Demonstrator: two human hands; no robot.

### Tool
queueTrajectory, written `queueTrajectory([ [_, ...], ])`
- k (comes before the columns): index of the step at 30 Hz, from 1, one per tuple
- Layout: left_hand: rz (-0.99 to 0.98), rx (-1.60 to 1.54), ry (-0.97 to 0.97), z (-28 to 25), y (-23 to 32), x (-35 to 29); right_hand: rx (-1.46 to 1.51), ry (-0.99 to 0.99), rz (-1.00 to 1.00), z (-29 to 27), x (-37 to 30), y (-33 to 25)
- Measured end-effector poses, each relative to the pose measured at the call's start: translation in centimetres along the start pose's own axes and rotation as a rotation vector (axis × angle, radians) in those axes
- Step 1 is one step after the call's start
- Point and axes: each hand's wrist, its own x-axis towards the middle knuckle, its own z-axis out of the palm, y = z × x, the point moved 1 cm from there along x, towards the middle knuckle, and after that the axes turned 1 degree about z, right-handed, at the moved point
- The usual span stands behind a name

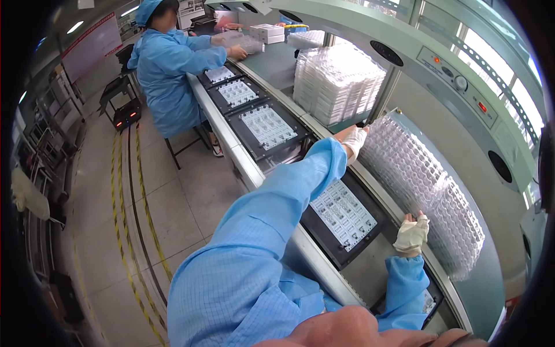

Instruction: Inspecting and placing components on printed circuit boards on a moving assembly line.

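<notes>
A long stack of clear plastic blister trays (413, 165) lies on the bench shelf in front of me. My left hand (354, 142), in a pale glove, reaches across the conveyor line to the stack's far-left corner; its fingers are partly hidden there. By the near side of the same stack is my right hand (412, 234), in a glove that leaves fingertips bare. Its fingers are apart and their tips come close to the tray edge; contact cannot be made out. Under my left arm sits a black fixture (329, 231) holding a panel of white circuit boards (344, 214).
Further black fixtures (234, 118) with board panels (269, 126) line the conveyor. A tall pile of clear trays (335, 84) stands beyond my left hand. A co-worker (173, 75) in blue holds a clear tray (245, 43). A grey overhead housing (457, 75) with a knob runs above the bench.
</notes>
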Motion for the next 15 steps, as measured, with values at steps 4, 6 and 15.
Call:
queueTrajectory([
  [4,-0.013,-0.023,-0.063,0.6,1.0,-2.2,-0.039,0.024,-0.045,-0.9,-0.1,0.5],
  [6,0.004,-0.022,-0.055,0.7,2.9,-4.2,-0.035,-0.008,-0.004,-2.4,-0.4,-0.3],
  [15,-0.053,0.03,0.042,-1.3,2.0,-2.4,-0.078,-0.504,0.157,-8.8,-7.7,-10.9],
])
